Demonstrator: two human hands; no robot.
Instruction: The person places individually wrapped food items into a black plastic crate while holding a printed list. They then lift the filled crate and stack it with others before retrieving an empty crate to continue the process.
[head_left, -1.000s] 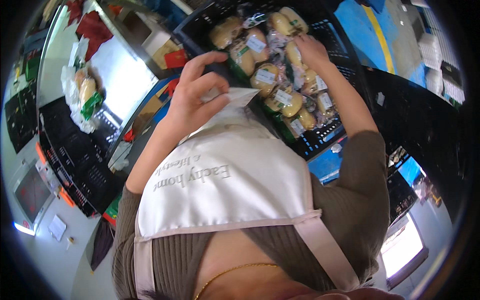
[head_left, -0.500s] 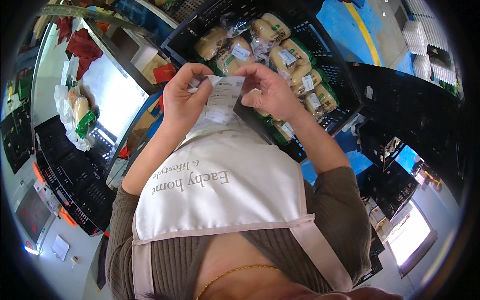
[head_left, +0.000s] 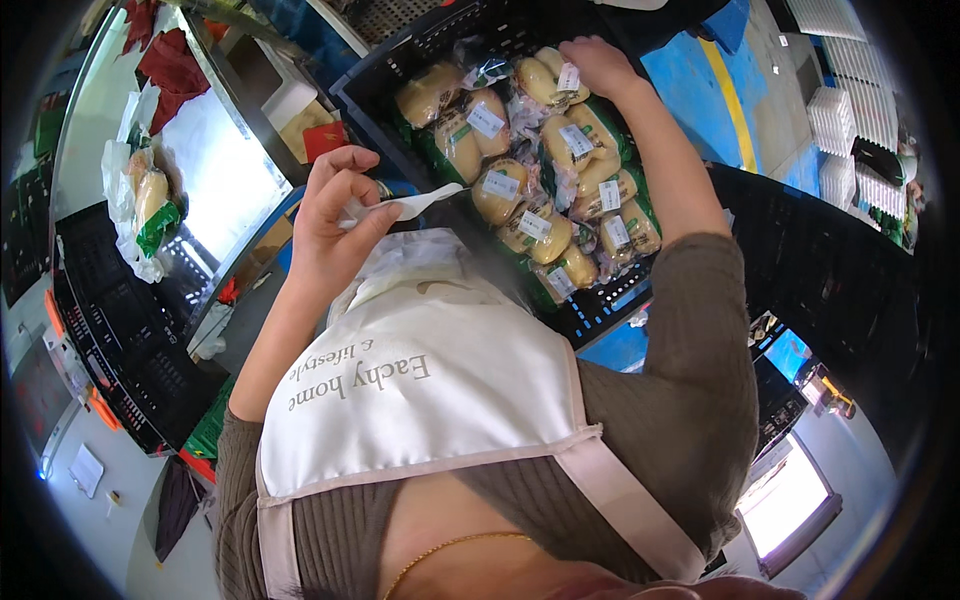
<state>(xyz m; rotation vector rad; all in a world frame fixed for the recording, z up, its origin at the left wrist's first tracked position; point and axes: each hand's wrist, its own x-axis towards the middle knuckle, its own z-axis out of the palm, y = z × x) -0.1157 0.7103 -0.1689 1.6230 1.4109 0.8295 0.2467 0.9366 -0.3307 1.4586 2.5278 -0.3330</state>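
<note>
A black plastic crate point(head_left: 352, 92) holds several clear plastic bags of pale yellow, rounded produce, most with a white label. My right hand point(head_left: 603, 68) reaches to the crate's far right part, its fingers resting on a bag of produce point(head_left: 540, 82) beside a white label point(head_left: 568, 77). It grips nothing that I can see. Left of the crate, my left hand point(head_left: 338, 210) is closed on a curled white label strip point(head_left: 425, 202), pinched between thumb and fingers. The strip's loose end points toward the crate.
A shiny metal surface point(head_left: 225, 150) at the left carries a bag of similar produce point(head_left: 152, 200) and a dark red cloth point(head_left: 172, 80). Black crates point(head_left: 120, 330) stand below it. Stacked white trays point(head_left: 832, 115) are at the far right, past a yellow floor line point(head_left: 730, 100).
My right hand has left the label strip and moved far right onto a bag in the crate. My left hand has shifted slightly left and down, keeping the strip. More of the bags show.
</note>
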